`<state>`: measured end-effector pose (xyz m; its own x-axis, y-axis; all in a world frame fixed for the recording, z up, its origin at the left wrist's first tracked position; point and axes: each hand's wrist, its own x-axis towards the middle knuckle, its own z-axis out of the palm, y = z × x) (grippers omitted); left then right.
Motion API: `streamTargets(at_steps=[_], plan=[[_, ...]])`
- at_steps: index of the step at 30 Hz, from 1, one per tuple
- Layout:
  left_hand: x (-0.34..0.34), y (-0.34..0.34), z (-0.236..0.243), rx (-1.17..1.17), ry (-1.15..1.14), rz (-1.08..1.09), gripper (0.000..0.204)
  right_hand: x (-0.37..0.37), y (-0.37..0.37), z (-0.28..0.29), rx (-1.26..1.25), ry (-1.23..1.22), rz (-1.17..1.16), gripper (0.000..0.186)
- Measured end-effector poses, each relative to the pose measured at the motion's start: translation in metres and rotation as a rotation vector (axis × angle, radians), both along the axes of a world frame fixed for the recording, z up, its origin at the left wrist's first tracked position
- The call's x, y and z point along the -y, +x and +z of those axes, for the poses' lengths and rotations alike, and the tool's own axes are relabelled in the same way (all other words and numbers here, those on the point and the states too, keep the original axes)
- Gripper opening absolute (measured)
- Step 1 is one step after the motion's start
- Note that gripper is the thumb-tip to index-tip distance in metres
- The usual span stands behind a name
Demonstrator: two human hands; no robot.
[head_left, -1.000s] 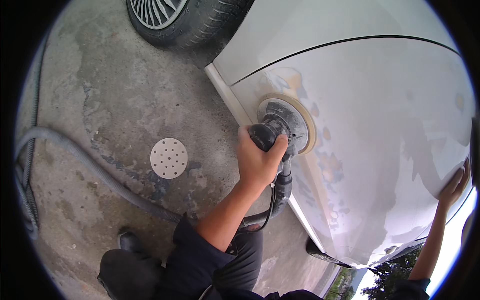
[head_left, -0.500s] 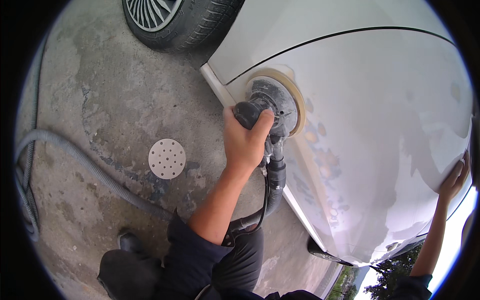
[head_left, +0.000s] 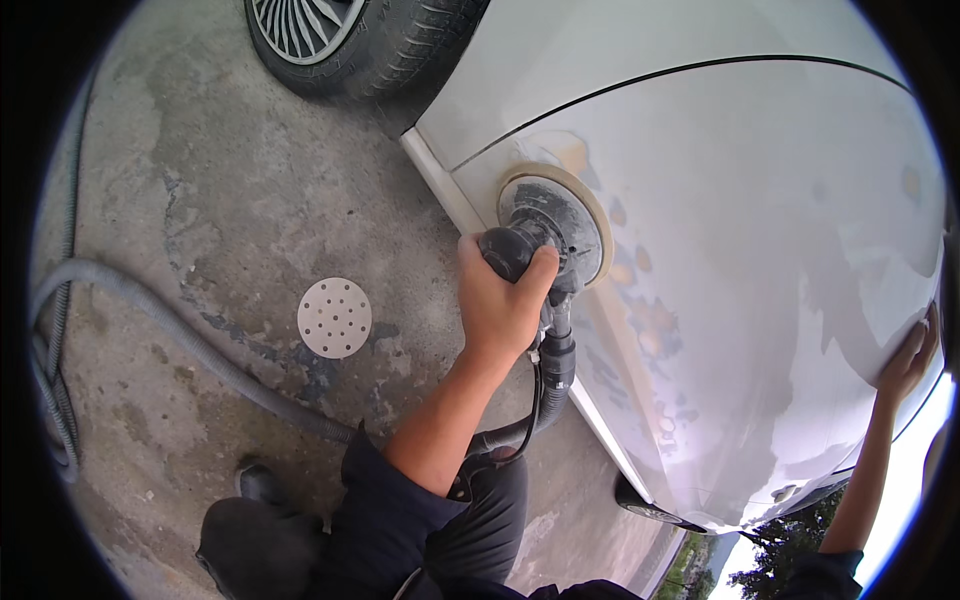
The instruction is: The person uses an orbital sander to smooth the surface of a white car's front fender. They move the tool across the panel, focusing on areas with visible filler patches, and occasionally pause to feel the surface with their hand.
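My left hand (head_left: 505,305) is wrapped round the black grip of a dusty orbital sander (head_left: 565,225). The sander's round pad, with a tan edge, lies against the lower part of a white car door (head_left: 740,230). A hose (head_left: 560,362) and a thin black line run from the sander back toward my leg. Bare patches (head_left: 655,325) with tan and bluish-grey rings show in the paint beside the pad. Far to the right, my right hand (head_left: 908,355) rests flat on the door with its fingers stretched out, holding nothing.
A white perforated sanding disc (head_left: 335,318) lies on the stained concrete floor (head_left: 240,190). The grey ribbed hose (head_left: 180,325) curves across the left. A car wheel (head_left: 370,50) stands at the top, and the pale sill (head_left: 440,180) edges the car's underside.
My left hand has moved the sander a short way down and slightly right along the door, uncovering more of the sanded patch above it. My right hand stays in place.
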<state>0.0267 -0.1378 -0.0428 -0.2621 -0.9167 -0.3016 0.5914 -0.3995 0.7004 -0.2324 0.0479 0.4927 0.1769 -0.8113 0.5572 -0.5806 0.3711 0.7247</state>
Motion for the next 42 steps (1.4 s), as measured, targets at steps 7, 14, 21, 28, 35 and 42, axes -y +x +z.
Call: streamTargets(at_steps=[7,14,21,28,35,42], plan=[[0.006,-0.003,-0.001,-0.108,0.087,0.033,0.056,-0.002,0.003,0.002,-0.015,0.016,0.008,0.054],[-0.053,-0.012,0.003,-0.063,0.051,-0.077,0.059,-0.001,0.002,0.005,-0.059,0.027,0.006,0.051],[-0.014,-0.002,0.021,-0.001,-0.053,0.02,0.057,0.0,-0.006,0.004,-0.046,0.022,0.012,0.048],[-0.005,0.0,0.014,-0.033,-0.044,0.014,0.052,-0.001,-0.007,0.004,-0.127,0.049,0.032,0.046],[-0.039,-0.014,-0.009,-0.139,0.068,-0.033,0.048,-0.004,-0.006,0.007,-0.121,0.035,0.015,0.046],[-0.034,-0.014,-0.009,-0.147,0.091,0.019,0.048,-0.004,-0.007,0.005,-0.085,0.023,-0.01,0.046]])
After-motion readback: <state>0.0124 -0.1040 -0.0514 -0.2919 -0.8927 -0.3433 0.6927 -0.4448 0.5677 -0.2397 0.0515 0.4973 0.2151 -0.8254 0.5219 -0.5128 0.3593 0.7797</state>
